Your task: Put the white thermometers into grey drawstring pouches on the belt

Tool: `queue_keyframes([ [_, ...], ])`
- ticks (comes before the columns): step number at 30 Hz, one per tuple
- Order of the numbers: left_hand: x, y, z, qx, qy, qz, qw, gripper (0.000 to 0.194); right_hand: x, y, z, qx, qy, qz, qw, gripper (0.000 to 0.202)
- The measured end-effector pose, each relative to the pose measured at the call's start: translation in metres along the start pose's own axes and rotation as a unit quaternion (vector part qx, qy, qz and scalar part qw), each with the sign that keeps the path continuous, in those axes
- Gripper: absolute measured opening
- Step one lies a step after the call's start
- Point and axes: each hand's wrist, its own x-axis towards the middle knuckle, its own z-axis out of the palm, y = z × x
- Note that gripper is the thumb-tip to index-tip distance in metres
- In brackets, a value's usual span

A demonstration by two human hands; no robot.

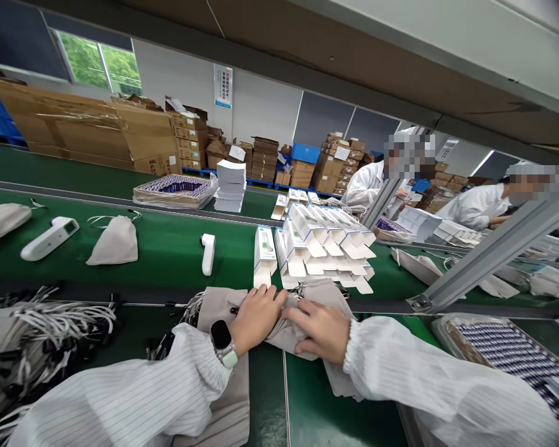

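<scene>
At the near edge of the green conveyor, both of my hands are on a light-grey drawstring pouch (279, 338). My left hand (258, 316), with a watch at the wrist, is closed over its upper left part, fingertips bent down onto the cloth. My right hand (323, 328) rests on the pouch from the right, thumb and fingers apart. What lies under the fingers is hidden. Beneath my left forearm is a stack of grey pouches (228, 397). Another grey pouch (326, 292) lies just behind my right hand.
Ahead are stacked open white boxes (314, 233). A white handheld thermometer (208, 254), another thermometer (51, 239) and a pouch (114, 242) lie on the belt. Corded pouches (46, 347) heap at left. A slanted metal post (498, 248) and a battery tray (512, 347) are right; co-workers sit beyond.
</scene>
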Motion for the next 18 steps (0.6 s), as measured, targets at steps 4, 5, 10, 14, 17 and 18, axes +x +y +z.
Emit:
queue_keyframes([
  [4, 0.001, 0.0, 0.001, 0.002, 0.0, -0.002, 1.0, 0.027, -0.001, 0.015, 0.011, 0.074, 0.005, -0.021, 0.997, 0.045],
  [5, 0.0, 0.0, 0.001, 0.002, 0.001, -0.002, 1.0, 0.026, -0.002, 0.016, 0.014, 0.055, 0.025, -0.037, 0.997, 0.042],
  [10, -0.001, 0.0, -0.001, 0.002, 0.001, -0.008, 1.0, 0.025, -0.01, 0.007, 0.01, -0.157, 0.214, -0.14, 0.954, 0.025],
  [14, -0.004, 0.0, -0.002, 0.002, 0.0, -0.018, 1.0, 0.025, -0.019, -0.025, 0.001, -0.139, 0.26, -0.178, 0.939, 0.021],
  [17, -0.005, 0.0, 0.0, 0.002, 0.002, -0.027, 1.0, 0.023, -0.027, -0.062, 0.033, -0.09, 0.258, -0.131, 0.953, 0.021],
  [18, -0.004, 0.0, 0.001, 0.002, 0.004, -0.029, 1.0, 0.023, -0.03, -0.075, 0.051, -0.078, 0.27, -0.089, 0.956, 0.019],
])
